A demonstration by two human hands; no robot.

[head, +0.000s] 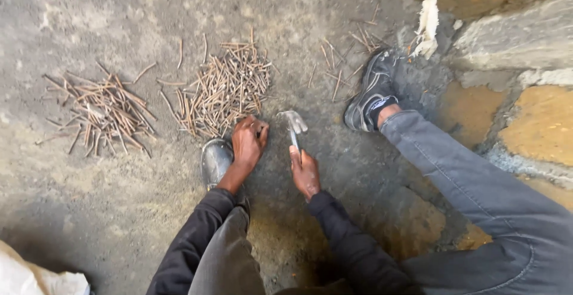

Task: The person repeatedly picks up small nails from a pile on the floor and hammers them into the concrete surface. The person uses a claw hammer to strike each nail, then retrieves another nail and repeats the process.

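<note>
A claw hammer (293,125) hovers low over the concrete floor (89,199), its handle gripped in the right hand (305,172). Just beside it, the left hand (248,141) has its fingers curled, pinching at the near edge of a rusty nail pile (224,89).

Soft daylight, faint shadows, slightly blurred

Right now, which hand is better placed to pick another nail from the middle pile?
Left. The left hand sits at the edge of the middle nail pile, while the right hand grips the hammer.
</note>
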